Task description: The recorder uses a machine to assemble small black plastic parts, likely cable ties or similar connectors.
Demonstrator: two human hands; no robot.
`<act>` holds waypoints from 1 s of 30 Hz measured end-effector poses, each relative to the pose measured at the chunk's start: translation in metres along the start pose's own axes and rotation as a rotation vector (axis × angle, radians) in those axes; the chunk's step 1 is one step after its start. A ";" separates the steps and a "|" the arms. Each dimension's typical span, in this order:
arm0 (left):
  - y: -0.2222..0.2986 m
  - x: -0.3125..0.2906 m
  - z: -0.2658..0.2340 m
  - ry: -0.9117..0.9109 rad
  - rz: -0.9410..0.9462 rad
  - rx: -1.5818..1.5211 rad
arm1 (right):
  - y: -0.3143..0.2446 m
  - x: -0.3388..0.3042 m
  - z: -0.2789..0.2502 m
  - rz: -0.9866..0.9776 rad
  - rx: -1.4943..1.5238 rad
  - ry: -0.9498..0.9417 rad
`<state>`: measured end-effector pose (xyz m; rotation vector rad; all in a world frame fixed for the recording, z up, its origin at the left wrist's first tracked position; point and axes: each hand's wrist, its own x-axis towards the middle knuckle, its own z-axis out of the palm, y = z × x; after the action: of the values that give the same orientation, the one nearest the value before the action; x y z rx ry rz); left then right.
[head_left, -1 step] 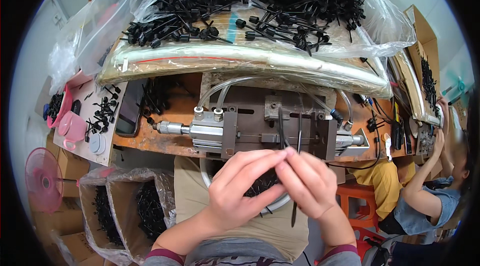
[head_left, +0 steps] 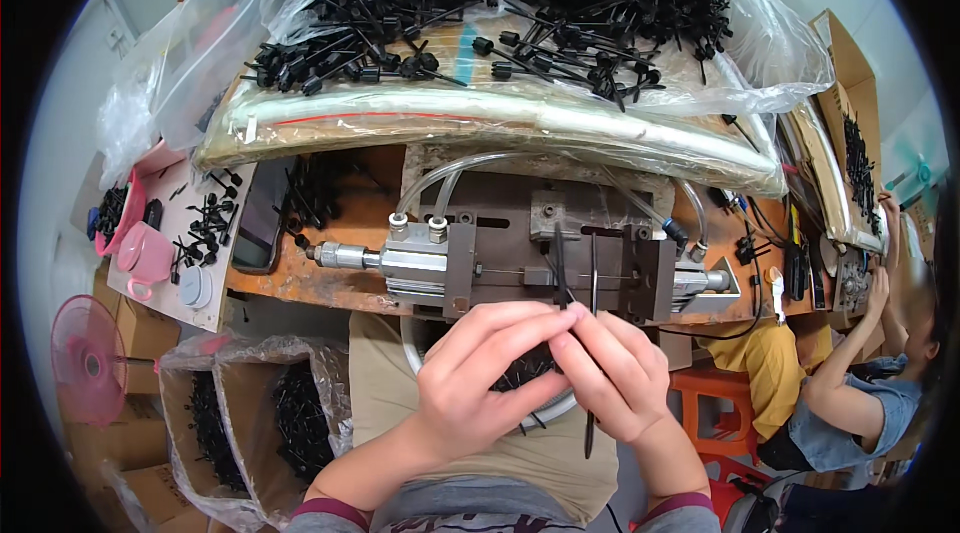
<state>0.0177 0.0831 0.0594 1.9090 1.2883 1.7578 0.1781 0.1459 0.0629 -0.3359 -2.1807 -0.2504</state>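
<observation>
My left hand [head_left: 480, 373] and my right hand [head_left: 622, 378] meet at their fingertips in front of the clamping machine [head_left: 420, 273]. A thin black rod [head_left: 561, 268] rises from the pinched fingertips, its lower end hidden by them. Closed fingers of my right hand hold a second thin black rod [head_left: 594, 268], nearly upright, whose lower end [head_left: 589, 438] shows below the hand. Which hand grips the first rod is hard to make out; the left thumb and forefinger close at its base. Behind the hands, a container of black parts [head_left: 525, 369] sits at my lap, partly covered.
Black stemmed parts [head_left: 620, 3] are heaped in a plastic-lined tray [head_left: 480, 118] behind the machine. Two lined boxes [head_left: 235, 413] of parts stand at lower left, near a pink fan [head_left: 88, 361]. Air hoses [head_left: 440, 173] arch over the bench. Another person [head_left: 850, 393] works at right.
My right hand has shifted slightly left, and the rod in it stands a little more upright. The left hand stays almost in place.
</observation>
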 end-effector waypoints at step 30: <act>-0.028 -0.013 0.023 -0.300 0.047 0.546 | -0.010 -0.035 -0.019 1.144 0.984 0.524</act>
<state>0.0280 0.0983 0.0253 2.3820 1.7331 1.1399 0.2089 0.1253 0.0446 -0.7468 -1.1096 1.1777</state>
